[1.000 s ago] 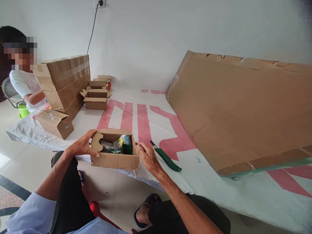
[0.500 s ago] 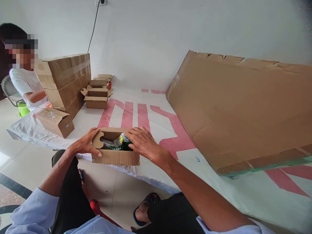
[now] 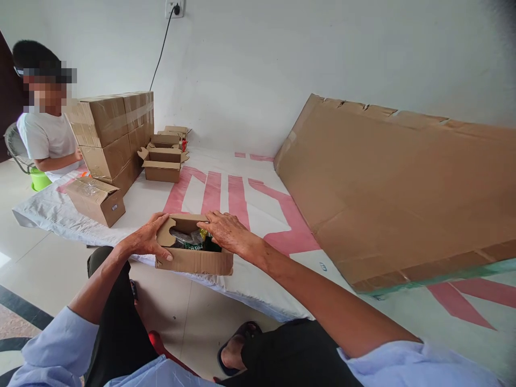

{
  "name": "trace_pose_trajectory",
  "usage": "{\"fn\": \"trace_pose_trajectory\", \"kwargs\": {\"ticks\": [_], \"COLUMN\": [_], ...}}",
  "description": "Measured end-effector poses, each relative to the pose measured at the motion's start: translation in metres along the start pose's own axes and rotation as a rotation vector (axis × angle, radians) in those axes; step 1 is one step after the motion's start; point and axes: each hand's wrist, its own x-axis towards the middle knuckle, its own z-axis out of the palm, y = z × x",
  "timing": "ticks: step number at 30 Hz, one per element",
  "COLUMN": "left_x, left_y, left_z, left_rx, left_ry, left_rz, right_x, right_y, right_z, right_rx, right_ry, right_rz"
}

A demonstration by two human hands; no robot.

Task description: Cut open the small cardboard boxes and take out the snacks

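A small open cardboard box (image 3: 194, 263) sits at the table's near edge. Inside it lie dark and clear plastic packets (image 3: 193, 239) with green and yellow printing. My left hand (image 3: 152, 238) grips the box's left end, with the thumb on the front wall and the fingers behind. Over the box's right half reaches my right hand (image 3: 226, 231), its fingers stretched out across the opening at the packets. Whether it pinches a packet is hidden, and it covers the right end of the contents.
Stacked cardboard boxes (image 3: 110, 121) stand at the table's left, with a single closed box (image 3: 97, 201) in front. Behind are several open boxes (image 3: 163, 171). A large cardboard sheet (image 3: 395, 193) leans on the wall at right. Another person (image 3: 48, 134) is at far left.
My right hand has shifted slightly left over the packets, covering more of the yellow one. My left hand keeps its hold on the box. The view has shifted a little.
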Motion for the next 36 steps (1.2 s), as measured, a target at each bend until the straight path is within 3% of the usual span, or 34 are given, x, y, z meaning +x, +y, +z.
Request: {"fn": "trace_pose_trajectory", "kwargs": {"ticks": [7,14,21,25,32,36], "left_x": [-0.002,-0.001,0.002,0.005,0.005,0.003], "left_y": [-0.002,-0.002,-0.004,-0.001,-0.003,0.001], "left_z": [0.002,0.004,0.006,0.005,0.004,0.003], "left_rx": [-0.009,-0.018,-0.032,-0.044,-0.022,-0.014], "left_ry": [0.010,0.006,0.040,0.036,0.034,0.035], "left_rz": [0.030,0.017,0.003,-0.020,0.013,0.004], "right_x": [0.014,0.017,0.018,0.010,0.001,-0.003], "right_y": [-0.004,-0.014,-0.006,0.006,0.032,0.044], "right_z": [0.008,0.015,0.009,-0.012,-0.075,-0.106], "right_rx": [0.018,0.125,0.178,0.269,0.667,0.724], "right_ry": [-0.040,0.119,0.069,0.120,0.213,0.229], "right_rz": [0.029,-0.138,-0.175,-0.137,-0.156,-0.155]}}
